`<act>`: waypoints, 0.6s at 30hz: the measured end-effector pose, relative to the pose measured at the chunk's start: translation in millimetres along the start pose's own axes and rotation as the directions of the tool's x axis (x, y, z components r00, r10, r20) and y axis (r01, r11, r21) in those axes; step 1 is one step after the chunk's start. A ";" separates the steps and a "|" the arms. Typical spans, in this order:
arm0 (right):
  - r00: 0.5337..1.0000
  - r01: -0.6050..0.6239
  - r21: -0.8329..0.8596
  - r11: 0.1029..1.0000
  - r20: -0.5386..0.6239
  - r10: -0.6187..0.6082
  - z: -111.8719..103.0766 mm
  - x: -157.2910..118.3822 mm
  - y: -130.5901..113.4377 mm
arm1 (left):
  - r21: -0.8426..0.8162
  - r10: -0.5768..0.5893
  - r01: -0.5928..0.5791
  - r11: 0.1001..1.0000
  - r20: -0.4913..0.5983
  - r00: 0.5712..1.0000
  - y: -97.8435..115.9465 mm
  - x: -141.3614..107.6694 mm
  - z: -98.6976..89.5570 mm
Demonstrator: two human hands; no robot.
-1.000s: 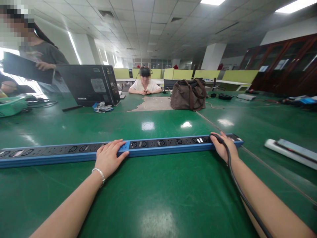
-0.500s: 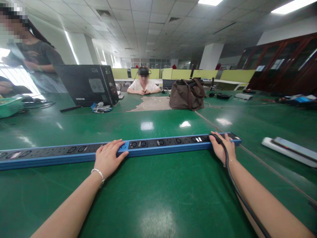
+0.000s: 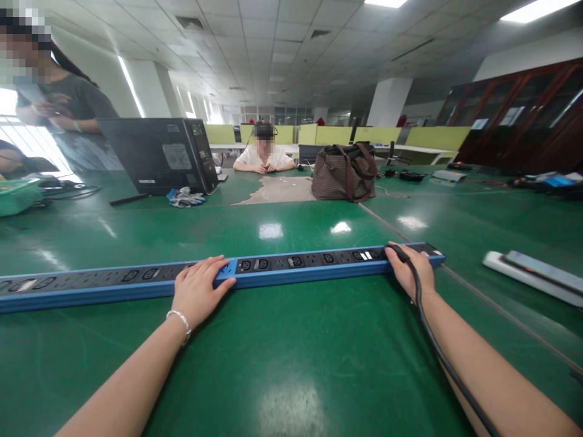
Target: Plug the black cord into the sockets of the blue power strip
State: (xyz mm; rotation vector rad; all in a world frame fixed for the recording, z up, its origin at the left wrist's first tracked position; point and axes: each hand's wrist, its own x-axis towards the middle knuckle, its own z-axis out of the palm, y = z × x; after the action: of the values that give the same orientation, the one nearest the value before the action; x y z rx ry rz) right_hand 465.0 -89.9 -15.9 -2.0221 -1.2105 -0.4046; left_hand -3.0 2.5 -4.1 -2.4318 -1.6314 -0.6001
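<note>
A long blue power strip (image 3: 273, 278) with a black socket face lies across the green table, running off the left side of the view. My left hand (image 3: 195, 291) grips it around the bright blue section, thumb along the near side and fingers over the top. Near the strip's right end, my right hand (image 3: 412, 273) is closed about a black plug (image 3: 397, 250), thumb and fingers at the socket face. From the plug a black cord (image 3: 426, 321) runs back over my wrist and along the forearm. Whether the plug sits in a socket is hidden.
A white and grey long device (image 3: 537, 276) lies to the right. Farther back are a black computer case (image 3: 159, 156), gloves (image 3: 186, 197), a brown bag (image 3: 344, 173) and a green basket (image 3: 20, 197). One person (image 3: 264, 155) sits opposite; another (image 3: 75, 109) stands at left.
Both hands keep their places on the strip and plug, with only a slight shift of the right fingers. The standing person's hands have moved.
</note>
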 end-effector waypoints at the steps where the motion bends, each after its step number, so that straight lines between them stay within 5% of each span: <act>1: 1.000 -0.002 0.021 1.000 -0.005 0.003 0.4 -0.1 0.4 | 0.000 -0.001 0.001 1.000 -0.001 1.000 -0.1 0.0 0.2; 8: 0.991 -0.090 0.200 0.976 -0.079 0.107 3.6 1.9 1.2 | 0.002 0.004 -0.004 1.000 -0.011 1.000 0.4 0.2 0.0; 13: 0.897 -0.119 0.516 0.848 -0.311 0.315 2.7 8.6 2.5 | -0.004 0.000 0.000 1.000 0.000 1.000 0.9 0.3 -0.6; 18: 0.935 -0.107 0.448 0.888 -0.259 0.243 -2.6 4.7 -11.3 | -0.004 0.004 -0.004 1.000 -0.002 1.000 0.9 0.1 -0.4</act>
State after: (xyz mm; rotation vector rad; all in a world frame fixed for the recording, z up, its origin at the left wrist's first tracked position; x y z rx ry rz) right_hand 457.9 -85.6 -6.5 -1.5985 -0.8243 -0.3170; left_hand -2.2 2.1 -3.6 -2.4360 -1.6260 -0.6062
